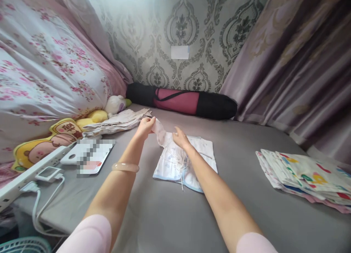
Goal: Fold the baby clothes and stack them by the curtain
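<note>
A small white baby top (201, 147) with light blue trim and a faint print lies spread on the grey bed sheet (153, 216). Thin white tie strings (179, 161) are bunched across its middle. My left hand (146, 126) pinches the end of its left sleeve and lifts it off the bed. At the upper middle of the top, by the base of that raised sleeve, is my right hand (180, 137). Its fingers are partly stretched out and apart, with nothing seen between them. A pale bangle (125, 167) circles my left forearm.
Folded printed cloths (312, 176) are stacked at right, and pale folded clothes (117, 121) lie at left. Plush toys (63, 136), a partly blurred flat item (94, 156) and a power strip (33, 176) with cables line the left. A long black-and-maroon bag (178, 101) rests along the wall.
</note>
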### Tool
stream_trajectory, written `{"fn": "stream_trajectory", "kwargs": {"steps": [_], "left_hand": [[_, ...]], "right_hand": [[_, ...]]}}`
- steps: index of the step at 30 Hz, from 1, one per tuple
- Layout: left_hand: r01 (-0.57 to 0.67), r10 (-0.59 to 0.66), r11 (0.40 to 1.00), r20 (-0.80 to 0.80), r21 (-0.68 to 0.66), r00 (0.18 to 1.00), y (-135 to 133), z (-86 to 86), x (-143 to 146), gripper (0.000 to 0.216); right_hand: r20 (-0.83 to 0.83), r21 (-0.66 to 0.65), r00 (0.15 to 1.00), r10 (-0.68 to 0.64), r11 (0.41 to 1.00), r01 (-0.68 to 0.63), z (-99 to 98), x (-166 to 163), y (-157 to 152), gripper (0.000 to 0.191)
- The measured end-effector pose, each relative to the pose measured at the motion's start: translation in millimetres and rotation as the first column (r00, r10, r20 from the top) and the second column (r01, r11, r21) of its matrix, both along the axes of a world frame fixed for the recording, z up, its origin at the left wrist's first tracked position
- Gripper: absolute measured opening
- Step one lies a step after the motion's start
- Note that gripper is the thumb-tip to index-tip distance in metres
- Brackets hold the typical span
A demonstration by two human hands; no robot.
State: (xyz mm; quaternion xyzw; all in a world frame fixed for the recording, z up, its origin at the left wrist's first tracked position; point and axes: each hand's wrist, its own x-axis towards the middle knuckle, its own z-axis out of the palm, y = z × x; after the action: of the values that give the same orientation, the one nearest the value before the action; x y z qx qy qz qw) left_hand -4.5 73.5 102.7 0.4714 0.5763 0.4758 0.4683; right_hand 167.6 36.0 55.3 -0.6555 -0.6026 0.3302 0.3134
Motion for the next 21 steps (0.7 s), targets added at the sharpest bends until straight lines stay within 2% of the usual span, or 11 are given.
{"fn": "stream_trajectory", "kwargs": {"steps": [4,8,10,12,13,14,17,19,21], "left_hand": [[0.043,-0.043,0.999,-0.017,0.027,0.999,-4,-0.5,33,0.028],[0.113,-0.111,0.992,-0.028,0.048,0.993,-12,-7.7,69,0.030],[0.259,-0.260,0.964,0.012,0.064,0.966,-18,-13.9,83,0.034],[0.414,-0.420,0.906,0.075,0.082,0.904,-22,-21.2,90,0.038],[0.452,-0.460,0.888,0.098,0.089,0.883,-23,-25.0,91,0.040],[0.454,-0.462,0.886,0.104,0.093,0.881,-22,-28.6,90,0.042],[0.337,-0.339,0.937,0.016,0.092,0.940,-14,-38.7,75,0.037],[0.273,-0.259,0.956,-0.122,0.111,0.958,-6,-45.2,62,0.031],[0.262,-0.193,0.951,-0.346,0.165,0.918,1,-52.1,51,0.030]], "right_hand": [[-0.272,-0.053,0.934,-0.231,0.973,0.225,11.4,43,-19,0.034],[-0.354,-0.151,0.869,-0.346,0.938,0.312,7.5,78,-38,0.027],[-0.373,-0.187,0.841,-0.393,0.919,0.347,2.9,88,-45,0.023],[-0.378,-0.216,0.822,-0.426,0.904,0.369,-1.6,94,-50,0.021],[-0.376,-0.226,0.817,-0.437,0.898,0.376,-3.7,96,-51,0.021],[-0.371,-0.233,0.816,-0.444,0.895,0.381,-5.4,97,-52,0.021],[-0.336,-0.231,0.831,-0.443,0.894,0.384,-8.4,100,-52,0.022],[-0.283,-0.211,0.852,-0.440,0.896,0.392,-8.6,102,-51,0.024],[-0.219,-0.174,0.868,-0.446,0.893,0.415,-8.2,102,-50,0.025]]}}
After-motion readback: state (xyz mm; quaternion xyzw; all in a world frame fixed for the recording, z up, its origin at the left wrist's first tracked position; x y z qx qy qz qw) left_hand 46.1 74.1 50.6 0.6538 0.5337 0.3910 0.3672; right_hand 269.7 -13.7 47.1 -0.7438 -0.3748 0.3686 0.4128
